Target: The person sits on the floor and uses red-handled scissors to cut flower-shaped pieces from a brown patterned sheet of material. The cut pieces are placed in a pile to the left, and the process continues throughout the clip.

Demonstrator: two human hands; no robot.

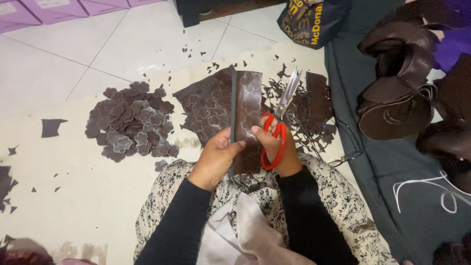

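My left hand [216,157] pinches the lower edge of a folded dark brown sheet [244,113] marked with outlined flower shapes. My right hand [278,147] also touches that sheet with its fingertips while holding red-handled scissors [277,128]; the blades point up and away, apart from the sheet. The sheet stands upright above my lap, which is covered by a patterned dress.
A pile of cut brown flower shapes [131,122] lies on the cream mat to the left. Offcuts [314,105] and small scraps litter the mat ahead. Rolled brown material [402,88] rests on a dark cloth at right. A dark bag [306,19] sits beyond.
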